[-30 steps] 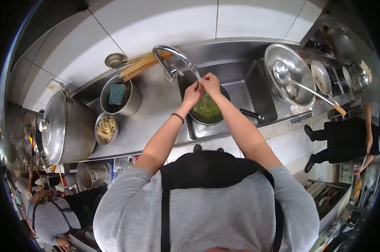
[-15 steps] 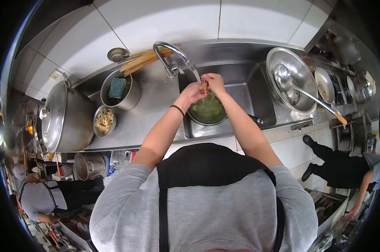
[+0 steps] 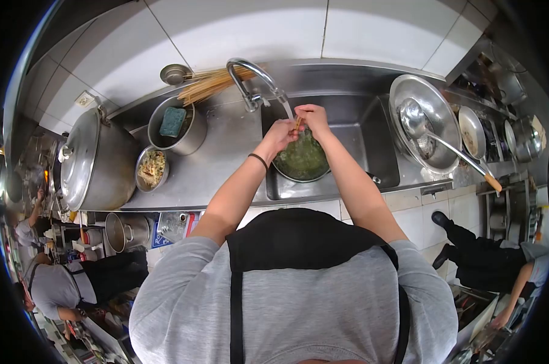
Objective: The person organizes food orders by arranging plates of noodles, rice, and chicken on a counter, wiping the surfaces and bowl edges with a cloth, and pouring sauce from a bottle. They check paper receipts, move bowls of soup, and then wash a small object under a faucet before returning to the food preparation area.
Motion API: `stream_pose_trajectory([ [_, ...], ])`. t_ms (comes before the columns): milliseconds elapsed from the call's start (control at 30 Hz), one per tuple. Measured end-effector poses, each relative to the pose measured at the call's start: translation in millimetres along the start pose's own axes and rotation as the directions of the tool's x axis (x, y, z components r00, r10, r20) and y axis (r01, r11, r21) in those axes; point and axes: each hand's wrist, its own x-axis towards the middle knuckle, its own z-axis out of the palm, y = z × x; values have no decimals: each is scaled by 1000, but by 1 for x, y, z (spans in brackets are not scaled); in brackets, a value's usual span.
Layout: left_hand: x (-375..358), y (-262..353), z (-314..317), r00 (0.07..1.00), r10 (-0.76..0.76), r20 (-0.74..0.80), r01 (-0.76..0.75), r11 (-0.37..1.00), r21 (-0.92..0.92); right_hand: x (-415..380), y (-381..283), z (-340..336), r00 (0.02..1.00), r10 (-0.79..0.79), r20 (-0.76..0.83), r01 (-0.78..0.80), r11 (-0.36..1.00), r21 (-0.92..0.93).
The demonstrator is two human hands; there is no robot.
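Note:
Both my hands meet under the water running from the curved faucet (image 3: 254,76). A small yellow-brown piece (image 3: 299,124) shows between them; its kind is too small to make out. My left hand (image 3: 280,134) is closed around its lower side. From above and to the right, my right hand (image 3: 314,117) pinches it, fingers bent. Directly beneath, a pan (image 3: 299,181) of murky green water (image 3: 302,159) sits in the metal sink (image 3: 362,130). What lies in that water is not clear.
On the left counter are a lidded stockpot (image 3: 98,164), a pot (image 3: 192,136) with a green scouring pad (image 3: 173,122), a bowl of food scraps (image 3: 151,170) and bamboo skewers (image 3: 211,88). Rightward stands a basin (image 3: 402,91) with a ladle (image 3: 456,155). Other people stand behind, left and right.
My hands stay together around the small piece under the stream, with slight finger movement. The whole view has shifted a little. The person at the right has moved slightly.

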Motion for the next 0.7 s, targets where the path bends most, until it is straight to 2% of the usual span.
stream_pose_trajectory([
  [33, -3, -1, 2, 1000, -2, 1, 2, 1000, 0, 0, 1, -1, 997, -28, -70, 21, 995, -100],
  [67, -5, -3, 2, 998, 49, -33, -48, 998, 37, -6, -8, 2, 997, -27, -71, 20, 995, -100],
  [133, -5, -5, -5, 993, 100, -67, -95, 993, 75, -16, -25, 9, 983, -181, -41, 148, 897, -417],
  [167, 0, -6, -16, 996, 82, -41, -81, 996, 25, -10, -12, 9, 983, -179, -40, 147, 897, -418],
  [233, 7, -7, -35, 998, 65, -16, -66, 997, -26, -6, -2, 15, 979, -166, 119, 178, 979, -102],
  [267, 8, -6, -44, 1000, -7, 21, 9, 997, -74, -9, -6, 16, 979, -164, 123, 176, 979, -103],
  [300, 10, -6, -52, 995, -77, 60, 84, 989, -118, -13, -11, 15, 984, -73, 160, 85, 994, -70],
  [333, 10, -5, -58, 995, -78, 57, 84, 989, -120, -17, -15, 16, 980, 17, 199, -9, 999, -40],
  [367, 11, -4, -63, 973, -114, 198, 155, 966, -208, -13, -7, 16, 979, 19, 201, -11, 999, -40],
  [400, 12, -4, -66, 931, -133, 339, 235, 930, -281, -8, -2, 16, 983, -15, 183, 44, 987, -156],
  [433, 6, -3, -58, 932, -132, 339, 234, 930, -282, -3, 6, 15, 984, -52, 169, 97, 958, -270],
  [467, -2, -3, -44, 981, -103, 167, 151, 939, -309, -3, 8, 13, 984, -52, 170, 97, 958, -271],
  [500, -10, -1, -35, 997, -72, -11, 64, 945, -321, -2, 11, 11, 990, -115, 86, 137, 936, -323],
  [533, -8, -2, -38, 997, -73, -12, 65, 944, -322, -3, 11, 11, 983, -182, 4, 170, 910, -378],
  [600, -2, -5, -44, 997, 46, 64, -27, 962, -271, -7, 13, 10, 987, -159, -33, 137, 925, -354],
  [633, -3, -4, -41, 997, 44, 64, -25, 962, -272, -8, 15, 9, 988, -135, -69, 106, 938, -330],
  [700, -3, -2, -35, 995, 80, -50, -88, 980, -176, -8, 19, 9, 990, -132, -43, 111, 937, -331],
])
